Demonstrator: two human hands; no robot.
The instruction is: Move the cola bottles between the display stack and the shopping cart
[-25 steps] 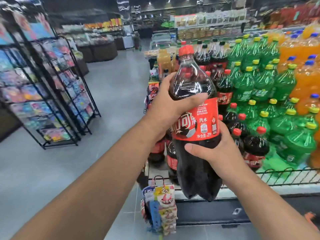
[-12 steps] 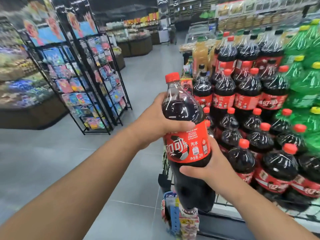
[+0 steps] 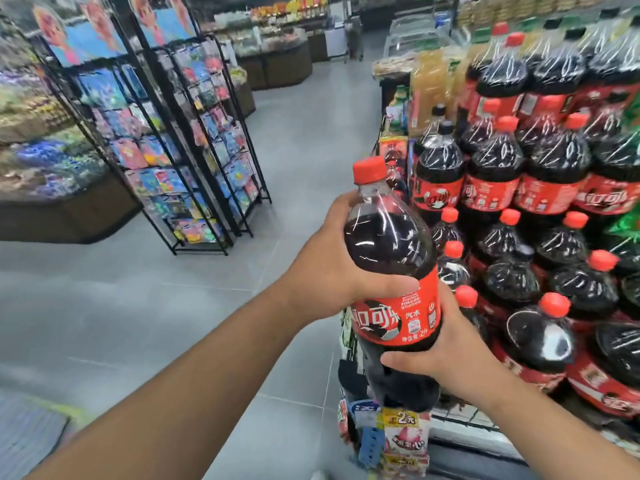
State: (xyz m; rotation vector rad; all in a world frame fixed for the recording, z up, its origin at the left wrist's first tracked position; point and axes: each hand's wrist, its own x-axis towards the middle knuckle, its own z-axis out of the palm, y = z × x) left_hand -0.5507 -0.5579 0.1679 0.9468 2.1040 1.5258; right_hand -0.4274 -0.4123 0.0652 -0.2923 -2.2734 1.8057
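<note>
Display stack [image 3: 540, 202]: tiers of red-labelled cola bottles. Black wire rack [image 3: 194, 150]: well left of the stack, across the grey floor [image 3: 104, 323]. Held cola bottle [image 3: 388, 251]: upright, in the air just left of the stack's near corner. Left hand [image 3: 329, 271]: fingers wrapped round the bottle's shoulder, on the side away from the stack. Right hand [image 3: 450, 355]: fingers grasping it at the label's lower edge, stack side. Red cap [image 3: 369, 169] on.

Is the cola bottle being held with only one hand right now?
No, the left hand grips the cola bottle high up and the right hand wraps it lower down.
</note>
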